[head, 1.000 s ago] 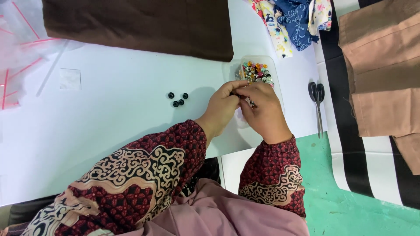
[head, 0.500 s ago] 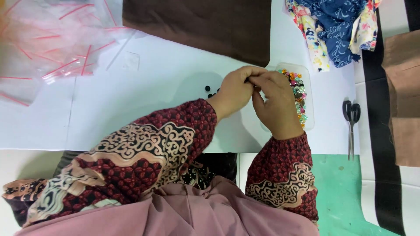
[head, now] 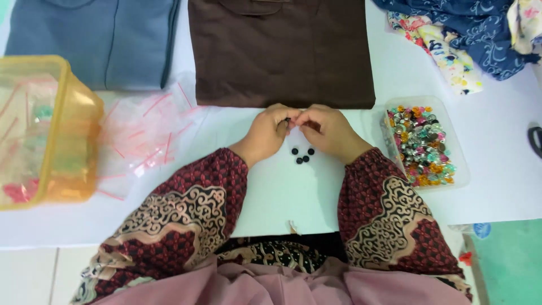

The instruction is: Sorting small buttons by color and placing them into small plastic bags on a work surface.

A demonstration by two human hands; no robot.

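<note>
My left hand [head: 270, 133] and my right hand [head: 327, 131] meet fingertip to fingertip over the white table [head: 293, 192], pinching something small and dark between them; what it is cannot be made out. Just below the fingers lie three small black buttons [head: 302, 155] on the table. A folded brown garment [head: 282, 51] lies right above the hands. A clear plastic box of mixed coloured buttons [head: 424, 141] stands right of my right hand.
A yellow translucent tub [head: 68, 130] stands at the left edge, with several clear zip bags [head: 144, 138] beside it. A folded grey-blue garment [head: 96, 39] lies at the upper left, patterned fabrics [head: 463, 34] at the upper right. Black scissor handles [head: 535, 138] peek in at the right edge.
The view has swung right and down, so the hands now sit mid-frame under the brown garment. Both hands stay together, pinching. The black buttons show below the fingers again.
</note>
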